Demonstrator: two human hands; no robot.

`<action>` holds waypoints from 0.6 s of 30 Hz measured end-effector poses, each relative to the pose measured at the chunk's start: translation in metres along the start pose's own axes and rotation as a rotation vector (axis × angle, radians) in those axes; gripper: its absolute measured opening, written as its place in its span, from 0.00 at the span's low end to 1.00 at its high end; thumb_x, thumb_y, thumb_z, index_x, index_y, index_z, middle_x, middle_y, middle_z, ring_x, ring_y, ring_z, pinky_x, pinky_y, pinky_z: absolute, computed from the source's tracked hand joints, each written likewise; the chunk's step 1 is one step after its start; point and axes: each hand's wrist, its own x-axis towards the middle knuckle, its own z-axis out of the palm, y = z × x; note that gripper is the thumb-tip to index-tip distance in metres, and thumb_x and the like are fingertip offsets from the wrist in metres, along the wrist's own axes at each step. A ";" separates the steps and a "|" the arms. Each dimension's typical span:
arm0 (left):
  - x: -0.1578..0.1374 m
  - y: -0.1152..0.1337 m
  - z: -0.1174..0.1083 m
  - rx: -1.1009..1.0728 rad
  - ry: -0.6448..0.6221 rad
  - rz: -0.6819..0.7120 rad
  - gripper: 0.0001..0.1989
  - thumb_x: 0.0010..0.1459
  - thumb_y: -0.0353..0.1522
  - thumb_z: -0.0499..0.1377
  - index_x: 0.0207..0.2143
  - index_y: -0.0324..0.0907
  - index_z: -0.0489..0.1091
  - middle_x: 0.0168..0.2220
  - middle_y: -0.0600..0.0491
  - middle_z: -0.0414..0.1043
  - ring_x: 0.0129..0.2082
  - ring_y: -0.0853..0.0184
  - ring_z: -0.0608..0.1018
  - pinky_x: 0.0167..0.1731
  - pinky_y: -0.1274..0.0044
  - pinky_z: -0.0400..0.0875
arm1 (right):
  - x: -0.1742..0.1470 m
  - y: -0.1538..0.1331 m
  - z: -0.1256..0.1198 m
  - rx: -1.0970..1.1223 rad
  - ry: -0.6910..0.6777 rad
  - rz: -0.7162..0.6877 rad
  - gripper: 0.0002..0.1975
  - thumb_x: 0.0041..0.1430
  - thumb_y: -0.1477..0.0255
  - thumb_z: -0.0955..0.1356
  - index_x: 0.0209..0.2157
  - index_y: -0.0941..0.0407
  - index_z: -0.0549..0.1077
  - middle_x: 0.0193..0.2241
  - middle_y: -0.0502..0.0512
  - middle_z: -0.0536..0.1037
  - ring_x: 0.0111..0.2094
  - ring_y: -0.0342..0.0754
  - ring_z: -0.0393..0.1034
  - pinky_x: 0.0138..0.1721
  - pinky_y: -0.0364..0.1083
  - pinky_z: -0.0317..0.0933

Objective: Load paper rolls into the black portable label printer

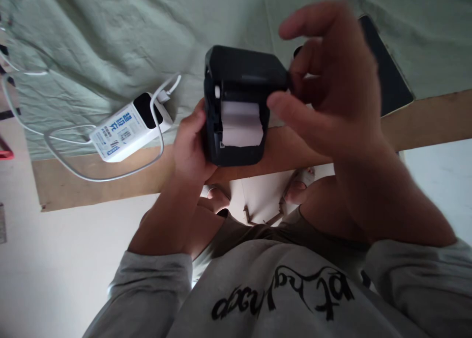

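Note:
Raised over the table's front edge is a small black thermal printer [236, 156] with its lid [245, 65] swung up. White paper [241, 124] shows inside it, its front edge torn. My left hand [191, 141] grips the printer's left side, with the thumb along the edge and the other fingers hidden behind. My right hand [332, 82] is at the printer's right side, slightly blurred. Its thumb and forefinger are apart and the other fingers curl beside the lid's corner; whether they touch it I cannot make out.
A white power bank [129, 126] with a printed label and a looping white cable [99, 179] lies on the green cloth [147, 38] at left. A flat dark tablet-like object [391, 72] is partly behind my right hand. The brown table edge [92, 181] runs across the front.

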 end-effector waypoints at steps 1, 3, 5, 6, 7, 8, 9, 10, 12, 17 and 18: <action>0.000 -0.001 -0.002 -0.033 -0.029 0.020 0.13 0.58 0.40 0.54 0.37 0.42 0.73 0.33 0.52 0.75 0.37 0.64 0.77 0.34 0.74 0.71 | 0.000 -0.004 -0.001 -0.011 0.046 0.012 0.20 0.58 0.61 0.66 0.50 0.49 0.61 0.58 0.49 0.60 0.32 0.37 0.68 0.26 0.41 0.65; -0.001 -0.003 -0.005 -0.037 -0.035 0.020 0.10 0.57 0.37 0.57 0.37 0.42 0.74 0.30 0.53 0.75 0.31 0.68 0.76 0.30 0.76 0.70 | 0.000 -0.010 -0.001 -0.004 0.102 0.012 0.11 0.62 0.63 0.64 0.43 0.52 0.61 0.55 0.49 0.61 0.26 0.32 0.67 0.24 0.40 0.63; -0.001 -0.004 -0.007 -0.018 -0.027 0.011 0.09 0.56 0.36 0.58 0.37 0.42 0.74 0.30 0.54 0.74 0.29 0.68 0.75 0.31 0.77 0.70 | 0.001 -0.011 0.004 0.031 0.168 0.002 0.07 0.62 0.68 0.63 0.36 0.54 0.58 0.48 0.50 0.63 0.28 0.33 0.70 0.24 0.40 0.64; -0.001 -0.005 -0.007 -0.005 -0.023 0.010 0.10 0.56 0.37 0.58 0.37 0.42 0.74 0.29 0.54 0.74 0.29 0.68 0.76 0.31 0.77 0.70 | 0.001 -0.010 0.007 0.053 0.220 -0.009 0.08 0.62 0.70 0.63 0.34 0.54 0.56 0.45 0.50 0.64 0.30 0.35 0.72 0.24 0.40 0.64; -0.002 -0.005 -0.007 0.007 -0.016 0.016 0.10 0.56 0.38 0.58 0.36 0.42 0.73 0.29 0.54 0.73 0.30 0.68 0.76 0.31 0.77 0.69 | 0.001 -0.007 0.010 0.061 0.268 -0.027 0.09 0.61 0.70 0.64 0.33 0.54 0.55 0.41 0.50 0.66 0.30 0.36 0.72 0.23 0.40 0.63; -0.002 -0.004 -0.006 0.019 -0.019 0.024 0.10 0.56 0.38 0.58 0.37 0.43 0.73 0.29 0.55 0.73 0.29 0.69 0.76 0.30 0.77 0.69 | 0.000 -0.005 0.013 0.026 0.293 -0.058 0.09 0.61 0.70 0.64 0.33 0.54 0.56 0.38 0.49 0.67 0.30 0.37 0.72 0.23 0.41 0.63; -0.003 -0.004 -0.004 0.035 -0.023 0.029 0.11 0.56 0.38 0.58 0.37 0.43 0.73 0.29 0.55 0.73 0.28 0.69 0.75 0.29 0.78 0.68 | -0.001 -0.002 0.015 -0.050 0.295 -0.094 0.08 0.61 0.69 0.64 0.33 0.54 0.57 0.35 0.48 0.69 0.29 0.38 0.72 0.24 0.41 0.62; -0.004 -0.004 -0.003 0.054 -0.025 0.031 0.11 0.56 0.39 0.58 0.38 0.42 0.73 0.30 0.55 0.72 0.27 0.70 0.75 0.27 0.78 0.68 | -0.001 0.000 0.017 -0.150 0.273 -0.131 0.07 0.61 0.68 0.64 0.33 0.55 0.60 0.33 0.48 0.72 0.27 0.38 0.71 0.25 0.42 0.61; -0.006 -0.003 0.000 0.099 -0.032 0.022 0.12 0.56 0.38 0.58 0.39 0.41 0.73 0.30 0.54 0.71 0.26 0.71 0.74 0.25 0.79 0.66 | -0.003 0.002 0.020 -0.348 0.180 -0.162 0.06 0.62 0.67 0.63 0.33 0.54 0.65 0.31 0.48 0.75 0.26 0.40 0.69 0.28 0.44 0.60; -0.008 0.000 0.003 0.147 -0.046 -0.017 0.13 0.55 0.38 0.60 0.38 0.40 0.73 0.26 0.55 0.67 0.21 0.74 0.69 0.20 0.80 0.61 | -0.002 -0.003 0.022 -0.635 -0.119 -0.034 0.14 0.58 0.60 0.63 0.43 0.49 0.71 0.28 0.51 0.77 0.25 0.48 0.68 0.27 0.48 0.58; -0.008 0.000 0.003 0.145 -0.053 -0.022 0.12 0.55 0.38 0.61 0.38 0.40 0.73 0.26 0.55 0.67 0.21 0.74 0.69 0.20 0.80 0.61 | -0.001 -0.003 0.022 -0.659 -0.171 -0.027 0.16 0.57 0.60 0.64 0.46 0.48 0.71 0.29 0.52 0.78 0.25 0.50 0.68 0.27 0.48 0.58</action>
